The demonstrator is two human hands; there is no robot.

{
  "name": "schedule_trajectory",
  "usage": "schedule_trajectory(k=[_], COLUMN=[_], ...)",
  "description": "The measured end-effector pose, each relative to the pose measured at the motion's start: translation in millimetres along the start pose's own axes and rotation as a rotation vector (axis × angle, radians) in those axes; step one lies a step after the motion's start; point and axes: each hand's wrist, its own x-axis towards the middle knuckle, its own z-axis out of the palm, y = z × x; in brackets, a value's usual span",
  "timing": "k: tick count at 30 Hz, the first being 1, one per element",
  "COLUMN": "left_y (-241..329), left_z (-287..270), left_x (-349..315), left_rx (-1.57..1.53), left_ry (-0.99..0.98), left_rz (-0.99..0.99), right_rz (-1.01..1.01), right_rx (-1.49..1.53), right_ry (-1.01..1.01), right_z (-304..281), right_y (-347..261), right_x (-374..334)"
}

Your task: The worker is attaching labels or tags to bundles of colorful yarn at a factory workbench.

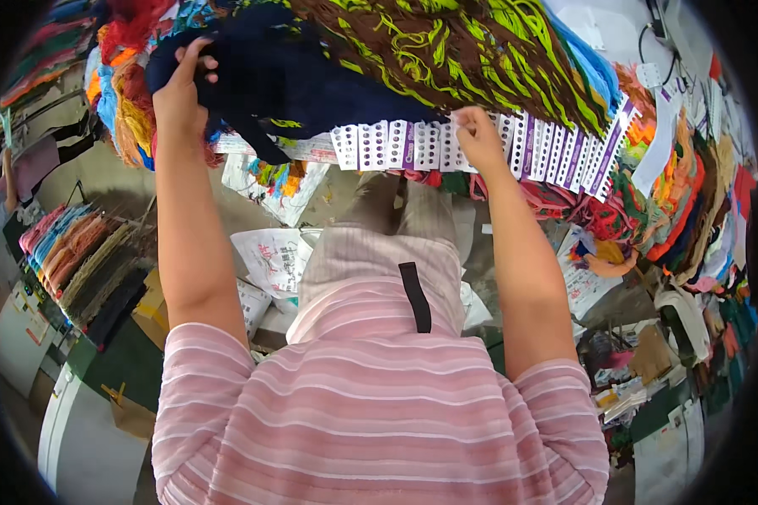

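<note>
- A dark navy bundle of yarn lies at the far left of a heap of yarn, and the left hand has its grip closed on the bundle's left end, fingers curled over the top.
- Just right of it, a row of white punched cards with purple stripes fans along the near edge of the heap.
- The right hand rests on these cards near the middle of the row; its grip looks pinched on a card edge, though the fingertips are too small to tell for sure.
- Brown and lime yarn spreads above the cards.
- Far right, hanks in red, orange and green hang together.
- Near left, a rack of folded yarn stands on the floor.
- White printed bags lie below the heap.
</note>
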Motion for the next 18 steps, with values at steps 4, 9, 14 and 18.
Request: schedule_trajectory(k=[4, 9, 14, 18], left_y=[31, 39, 51, 55], left_z=[4, 48, 80, 87], left_x=[-37, -99, -122, -124], left_rx=[-0.318, -1.041, -0.938, -0.69], left_ry=[-0.367, -0.979, -1.133, -1.066], left_rz=[-0.278, -0.414, -0.358, -0.351], right_rz=[-0.077, -0.468, -0.145, -0.303], right_rx=[0.01, 0.133, 0.378, 0.07], right_ry=[0.161, 0.03, -0.4, -0.241], right_z=[19, 48, 55, 37], right_y=[-54, -222, -269, -262], right_x=[-21, -46, -53, -58])
